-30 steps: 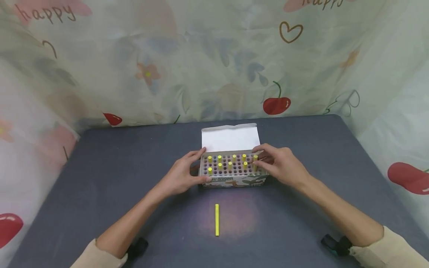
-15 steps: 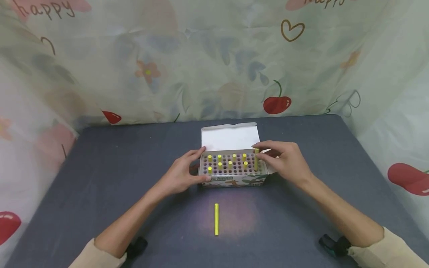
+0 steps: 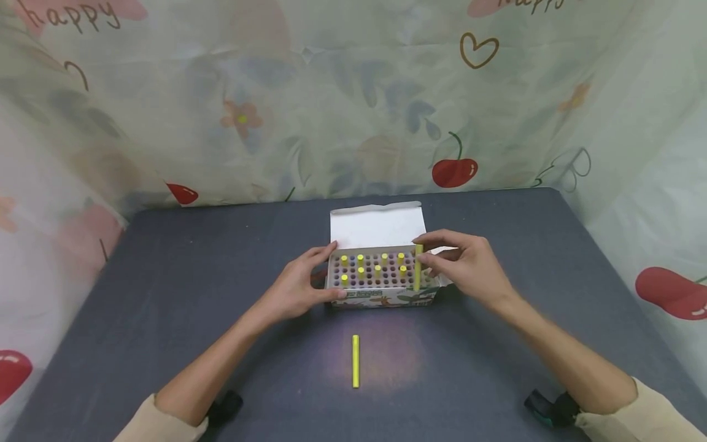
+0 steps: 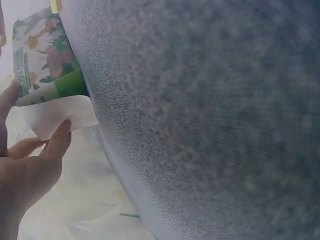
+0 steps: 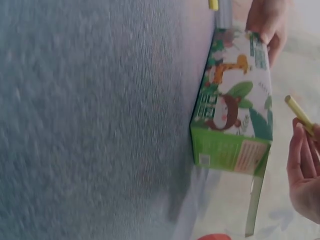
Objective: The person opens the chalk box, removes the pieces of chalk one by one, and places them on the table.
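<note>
My left hand (image 3: 298, 283) grips the left end of a printed cardboard box (image 3: 393, 298), thumb on its front edge and a finger at the back. The box's tray (image 3: 371, 283) is full of small holes, and several yellow chalk sticks stand in it with their ends showing. Between thumb and fingers my right hand (image 3: 468, 264) pinches a yellow chalk stick (image 3: 418, 270), held upright over the tray's right side. In the right wrist view that held chalk (image 5: 296, 109) is above the box top (image 5: 230, 87), apart from it.
Another yellow chalk stick (image 3: 356, 362) lies on the dark table (image 3: 265, 393) in front of the box. The white lid (image 3: 378, 224) stands raised at the box's back, and an end flap (image 5: 256, 200) sticks out on the right. A patterned curtain (image 3: 353, 123) surrounds the table.
My right hand has drawn the chalk up out of the tray's right side, so its full length now shows, and shifted it slightly left and nearer. My left hand keeps its grip on the box.
</note>
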A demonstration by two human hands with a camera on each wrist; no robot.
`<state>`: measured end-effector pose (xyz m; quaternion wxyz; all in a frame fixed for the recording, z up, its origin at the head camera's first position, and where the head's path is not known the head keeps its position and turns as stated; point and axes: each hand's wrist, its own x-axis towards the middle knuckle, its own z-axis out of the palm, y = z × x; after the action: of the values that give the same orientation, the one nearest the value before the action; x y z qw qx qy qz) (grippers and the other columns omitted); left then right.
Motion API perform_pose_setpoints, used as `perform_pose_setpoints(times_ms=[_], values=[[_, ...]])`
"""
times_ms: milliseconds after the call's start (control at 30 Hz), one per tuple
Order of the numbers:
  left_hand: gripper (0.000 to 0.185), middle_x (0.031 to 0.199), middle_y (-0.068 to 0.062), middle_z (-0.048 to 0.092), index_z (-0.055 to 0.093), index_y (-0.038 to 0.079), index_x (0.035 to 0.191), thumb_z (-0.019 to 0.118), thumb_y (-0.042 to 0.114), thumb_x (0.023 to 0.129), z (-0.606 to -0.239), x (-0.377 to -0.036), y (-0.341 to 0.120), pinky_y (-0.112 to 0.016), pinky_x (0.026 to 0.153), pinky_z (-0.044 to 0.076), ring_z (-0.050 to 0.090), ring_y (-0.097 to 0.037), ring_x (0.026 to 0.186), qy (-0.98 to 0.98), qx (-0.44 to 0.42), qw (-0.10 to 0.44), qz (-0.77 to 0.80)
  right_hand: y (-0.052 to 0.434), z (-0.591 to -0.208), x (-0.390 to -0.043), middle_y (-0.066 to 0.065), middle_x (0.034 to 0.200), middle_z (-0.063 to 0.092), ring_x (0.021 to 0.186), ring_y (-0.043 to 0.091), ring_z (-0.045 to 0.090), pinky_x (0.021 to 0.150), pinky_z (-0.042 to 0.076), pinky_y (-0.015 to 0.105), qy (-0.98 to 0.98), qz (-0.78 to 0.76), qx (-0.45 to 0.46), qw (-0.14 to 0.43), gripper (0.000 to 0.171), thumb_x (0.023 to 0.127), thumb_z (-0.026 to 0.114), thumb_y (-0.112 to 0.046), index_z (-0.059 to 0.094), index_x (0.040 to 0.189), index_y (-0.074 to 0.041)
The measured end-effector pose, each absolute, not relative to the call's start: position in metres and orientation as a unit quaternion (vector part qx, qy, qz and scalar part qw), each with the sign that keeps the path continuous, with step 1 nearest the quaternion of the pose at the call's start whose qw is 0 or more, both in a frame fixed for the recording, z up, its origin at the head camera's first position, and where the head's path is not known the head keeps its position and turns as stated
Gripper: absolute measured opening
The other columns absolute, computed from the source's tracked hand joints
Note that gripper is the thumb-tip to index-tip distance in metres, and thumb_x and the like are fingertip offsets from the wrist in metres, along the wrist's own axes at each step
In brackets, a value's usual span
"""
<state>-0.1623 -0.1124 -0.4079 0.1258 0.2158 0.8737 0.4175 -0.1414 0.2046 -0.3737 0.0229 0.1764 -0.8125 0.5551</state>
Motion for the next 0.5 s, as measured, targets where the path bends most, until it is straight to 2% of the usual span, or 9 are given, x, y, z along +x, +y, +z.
perform_pose_setpoints(times_ms=[167, 333, 500], values=[[0.091, 0.154, -0.020, 0.033, 0.026, 0.016, 0.159, 0.081, 0.020, 0.086, -0.409, -0.163, -0.113, -0.037, 0.086, 0.060, 0.055, -0.040, 0.125, 0.873, 0.218, 0.124, 0.418, 0.198, -0.373, -0.135, 0.012, 0.099, 0.071, 0.073, 0.027, 0.072, 0.071, 0.063, 0.038, -0.804, 0.576, 0.148, -0.027, 0.031, 0.090, 0.075, -0.011, 0.068, 0.117, 0.001], [0.092, 0.153, -0.020, 0.033, 0.026, 0.016, 0.159, 0.081, 0.020, 0.086, -0.410, -0.163, -0.114, -0.037, 0.087, 0.060, 0.055, -0.041, 0.126, 0.871, 0.221, 0.123, 0.420, 0.191, -0.374, -0.131, 0.014, 0.104, 0.071, 0.074, 0.028, 0.073, 0.072, 0.063, 0.040, -0.791, 0.593, 0.139, -0.054, 0.031, 0.090, 0.075, -0.011, 0.068, 0.118, 0.000], [0.092, 0.155, -0.020, 0.032, 0.025, 0.015, 0.159, 0.081, 0.020, 0.086, -0.410, -0.163, -0.114, -0.037, 0.088, 0.060, 0.054, -0.040, 0.126, 0.872, 0.220, 0.124, 0.420, 0.184, -0.377, -0.128, 0.017, 0.103, 0.071, 0.073, 0.024, 0.073, 0.070, 0.063, 0.042, -0.774, 0.616, 0.127, -0.073, 0.030, 0.089, 0.075, -0.007, 0.069, 0.117, 0.001]])
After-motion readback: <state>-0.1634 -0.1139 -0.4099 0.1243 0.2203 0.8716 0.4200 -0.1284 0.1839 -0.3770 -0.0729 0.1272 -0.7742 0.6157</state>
